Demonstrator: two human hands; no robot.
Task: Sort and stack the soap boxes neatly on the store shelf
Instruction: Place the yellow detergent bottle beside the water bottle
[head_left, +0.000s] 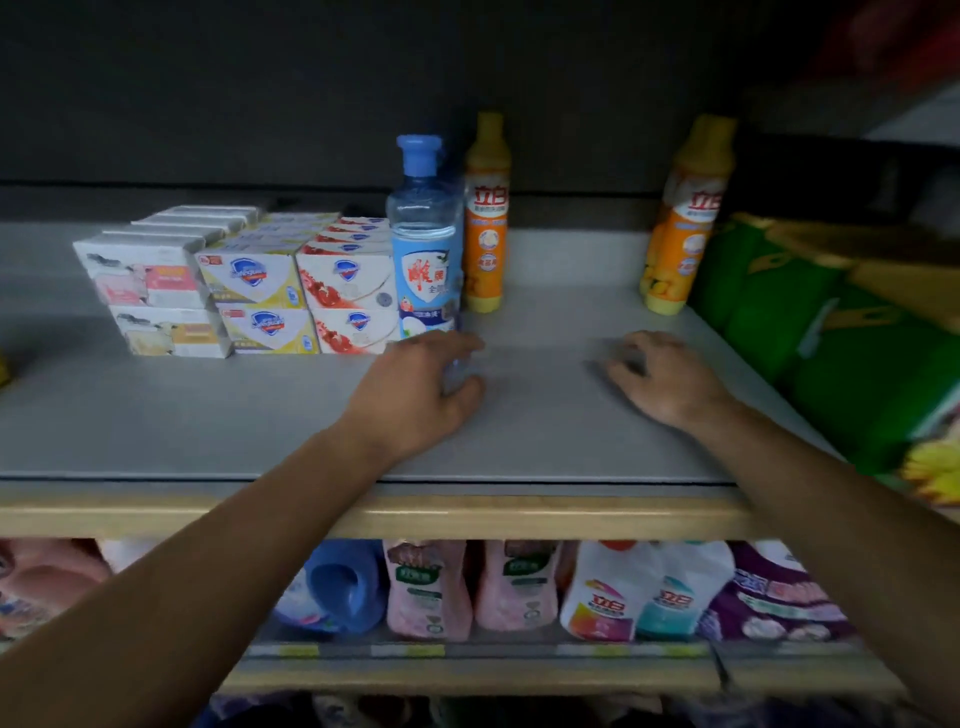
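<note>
The soap boxes (249, 283) stand in tidy two-high rows on the grey shelf (156, 415), just left of the blue-capped clear bottle (425, 234), their long faces turned to the front. The left hand (421, 387) lies at the foot of that bottle, fingers curled round something pale and blurred, perhaps the bottle's base; I cannot tell for sure. The right hand (662, 374) rests flat and relaxed on the shelf, well right of the bottle, holding nothing. The left hand is plainly the nearer to the boxes, which lie just up and left of it.
</note>
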